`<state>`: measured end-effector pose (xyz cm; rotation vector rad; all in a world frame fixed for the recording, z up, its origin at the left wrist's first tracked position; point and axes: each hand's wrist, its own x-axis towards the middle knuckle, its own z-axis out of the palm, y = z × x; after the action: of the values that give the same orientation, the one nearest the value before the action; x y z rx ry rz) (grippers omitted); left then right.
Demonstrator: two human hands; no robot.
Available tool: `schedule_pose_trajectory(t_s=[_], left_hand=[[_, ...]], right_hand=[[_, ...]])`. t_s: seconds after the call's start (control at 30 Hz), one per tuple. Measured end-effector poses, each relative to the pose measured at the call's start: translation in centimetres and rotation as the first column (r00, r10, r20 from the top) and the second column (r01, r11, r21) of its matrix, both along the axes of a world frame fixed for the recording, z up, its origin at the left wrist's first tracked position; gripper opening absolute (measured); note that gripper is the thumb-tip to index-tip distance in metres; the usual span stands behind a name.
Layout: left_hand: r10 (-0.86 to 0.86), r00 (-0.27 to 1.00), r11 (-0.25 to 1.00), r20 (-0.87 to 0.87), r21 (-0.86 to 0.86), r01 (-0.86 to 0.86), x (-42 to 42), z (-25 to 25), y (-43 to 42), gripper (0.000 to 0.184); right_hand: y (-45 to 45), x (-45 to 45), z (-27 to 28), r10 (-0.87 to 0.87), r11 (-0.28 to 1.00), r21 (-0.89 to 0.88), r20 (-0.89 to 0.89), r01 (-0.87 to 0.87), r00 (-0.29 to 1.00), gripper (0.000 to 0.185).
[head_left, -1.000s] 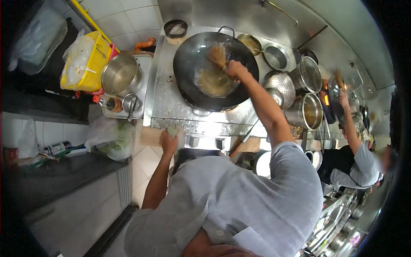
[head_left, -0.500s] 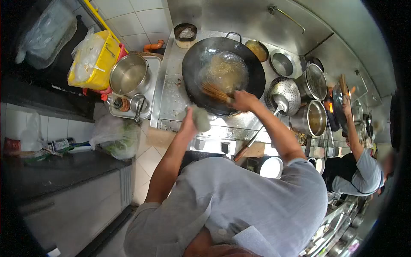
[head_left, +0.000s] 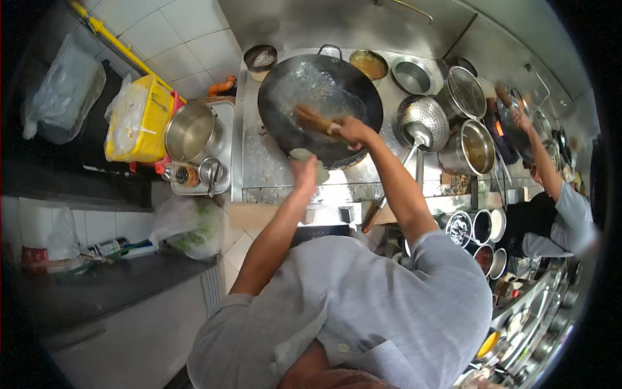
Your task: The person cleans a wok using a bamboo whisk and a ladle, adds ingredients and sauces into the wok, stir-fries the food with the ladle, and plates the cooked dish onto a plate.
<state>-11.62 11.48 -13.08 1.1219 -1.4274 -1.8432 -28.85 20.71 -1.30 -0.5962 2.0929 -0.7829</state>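
Note:
A large black wok (head_left: 275, 100) sits on the stove, with some water and wet streaks inside. My right hand (head_left: 353, 131) is closed around the handle of a bamboo wok brush (head_left: 313, 118), its bristles inside the wok. At the near left rim of the wok, my left hand (head_left: 304, 172) grips a folded grey-green cloth (head_left: 322, 174). The cloth appears to touch the rim; the fingers are partly hidden by it.
A perforated strainer (head_left: 424, 120) with a long handle lies right of the wok. Pots (head_left: 476, 148) and a metal bowl (head_left: 412, 76) stand beyond it. On the left are a steel pot (head_left: 192, 133) on a tray and a yellow basket (head_left: 155, 120). A co-worker (head_left: 554, 207) works at far right.
My left hand has brought the cloth up to the wok's rim. The brush has moved up and left inside the wok, and the pooled, foamy water has spread out. The view has shifted slightly.

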Motion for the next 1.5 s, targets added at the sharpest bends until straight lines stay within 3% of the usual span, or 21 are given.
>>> schedule_pose_trajectory(t_s=[0.07,0.13,0.2,0.27,0.33,0.4,0.47,0.6,0.67,0.77,0.83,0.9,0.97,1.03,1.17,1.27,1.3,1.33,1.4,1.43,1.5], left_hand=[[-0.161,0.979,0.964,-0.125,0.191,0.183,3.2,3.9,-2.6,0.032],[-0.277,0.96,0.937,-0.042,0.21,0.279,6.0,6.3,-5.5,0.033],[-0.393,0.919,0.899,0.038,0.229,0.374,7.0,9.3,-5.9,0.033],[-0.247,0.968,0.968,-0.046,0.026,0.249,7.6,12.0,-5.2,0.004],[-0.301,0.952,0.954,-0.053,-0.035,0.299,7.7,11.7,-5.8,0.009],[-0.249,0.969,0.949,0.003,-0.198,0.244,7.4,11.5,-5.8,0.015],[-0.261,0.964,0.932,0.053,-0.246,0.266,7.1,12.2,-5.6,0.025],[-0.177,0.965,0.869,0.195,-0.429,0.246,5.8,15.0,-4.2,0.051],[-0.101,0.966,0.826,0.236,-0.521,0.214,5.2,15.8,-3.7,0.058],[-0.101,0.973,0.822,0.207,-0.534,0.199,4.4,16.6,-3.0,0.062],[0.012,0.977,0.731,0.212,-0.669,0.136,4.0,17.2,-2.0,0.063],[-0.019,0.982,0.717,0.187,-0.682,0.144,4.0,18.3,-0.7,0.063],[-0.05,0.985,0.705,0.165,-0.693,0.152,4.4,18.5,0.5,0.063],[-0.05,0.993,0.569,0.111,-0.813,0.12,4.9,18.2,1.6,0.063],[-0.123,0.989,0.493,0.086,-0.859,0.136,6.3,17.6,3.3,0.063],[-0.168,0.983,0.462,0.071,-0.875,0.142,6.7,17.2,3.0,0.063],[-0.166,0.985,0.48,0.051,-0.868,0.126,6.8,17.1,2.9,0.062],[-0.167,0.985,0.497,0.034,-0.86,0.114,6.9,17.0,2.9,0.062],[-0.163,0.985,0.539,0.058,-0.831,0.138,6.7,16.4,1.6,0.062],[-0.152,0.985,0.58,0.083,-0.799,0.157,6.7,16.0,0.8,0.063],[-0.107,0.99,0.627,0.092,-0.766,0.139,6.7,15.2,-0.8,0.063]], right_hand=[[5.0,1.0,-4.2,0.042,0.982,-0.158,-0.347,-0.102,0.937,0.056],[9.9,7.9,1.0,-0.306,0.941,-0.215,-0.211,0.261,0.928,0.058],[13.8,11.5,-0.4,-0.462,0.868,-0.291,-0.173,0.403,0.87,0.061],[18.1,13.9,-4.8,-0.604,0.762,-0.413,-0.179,0.498,0.776,0.062],[19.5,16.0,-5.0,-0.702,0.668,-0.508,-0.188,0.544,0.687,0.062],[20.0,18.0,-1.4,-0.768,0.467,-0.464,0.209,0.753,0.605,0.063],[20.6,17.9,-3.7,-0.803,0.458,-0.547,0.083,0.701,0.59,0.059],[18.3,16.5,-1.6,-0.786,0.312,-0.472,0.359,0.824,0.503,0.06],[16.6,15.9,1.2,-0.802,0.392,-0.38,0.304,0.838,0.514,0.058],[14.6,13.1,-2.0,-0.724,0.376,-0.534,0.34,0.757,0.599,0.063],[12.6,11.9,-2.0,-0.733,0.385,-0.529,0.323,0.756,0.599,0.064],[10.5,11.1,-1.1,-0.749,0.381,-0.547,0.29,0.745,0.596,0.066],[8.7,10.5,-0.3,-0.663,0.487,-0.484,0.336,0.727,0.668,0.072],[6.3,9.7,-2.4,-0.654,0.488,-0.543,0.291,0.683,0.698,0.075],[3.1,10.6,-3.2,-0.634,0.551,-0.566,0.194,0.614,0.748,0.081],[2.6,12.9,-1.4,-0.58,0.489,-0.601,0.316,0.631,0.751,0.08],[3.6,14.5,0.9,-0.524,0.664,-0.571,0.105,0.483,0.845,0.083],[3.6,15.6,-0.7,-0.55,0.675,-0.731,-0.412,0.096,0.726,0.086],[6.2,18.2,-1.6,-0.318,0.846,-0.531,-0.424,0.052,0.848,0.08],[7.8,18.1,-2.8,-0.333,0.847,-0.526,-0.422,0.072,0.843,0.08],[11.1,16.5,-6.7,-0.201,0.97,0.054,-0.372,0.237,0.906,0.075]])
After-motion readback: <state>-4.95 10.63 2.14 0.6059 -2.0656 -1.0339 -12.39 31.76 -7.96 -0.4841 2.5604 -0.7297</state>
